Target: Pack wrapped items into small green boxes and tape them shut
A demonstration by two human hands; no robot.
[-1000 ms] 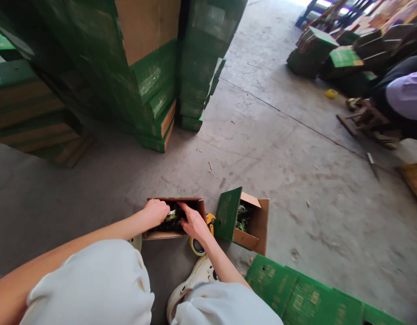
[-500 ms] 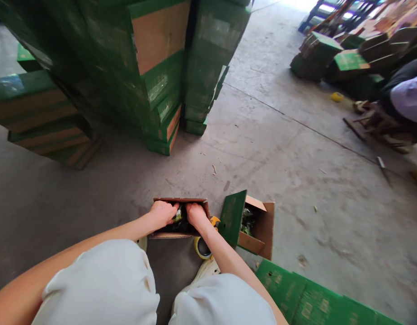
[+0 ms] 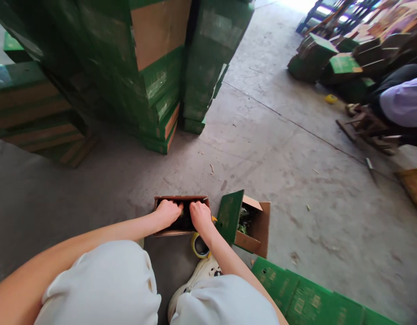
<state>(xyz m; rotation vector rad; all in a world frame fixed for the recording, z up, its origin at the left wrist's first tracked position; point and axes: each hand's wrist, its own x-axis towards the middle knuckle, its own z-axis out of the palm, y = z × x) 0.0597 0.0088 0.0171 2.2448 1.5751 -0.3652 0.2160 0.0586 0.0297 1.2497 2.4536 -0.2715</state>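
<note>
Tape roll (image 3: 199, 246): just beside near right edge of open carton (image 3: 181, 197). Carton: on floor (image 3: 262, 153); left hand (image 3: 169, 213), right hand (image 3: 200, 215) reaching in, fingertips hidden, grip indeterminable; brown rim, dark interior. Green-flapped box (image 3: 230, 215): close right. Beyond: floor room, then stacked boxes (image 3: 161, 88).

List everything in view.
open carton: one, brown, lower centre
flapped carton: one, green, beside it
tape dispenser: one, yellow, lower centre
flat cardboard: uncounted, green, lower right
stacked cartons: many, green, upper left
piled cartons: several, green, upper right
slim tool: one, pale, right
woven item: one, tan, right
co-worker: one, lilac top, right
left hand: one, bare, in open carton
right hand: one, bare, in open carton
trousers: one pair, white, bottom
clogs: two, cream, floor
</note>
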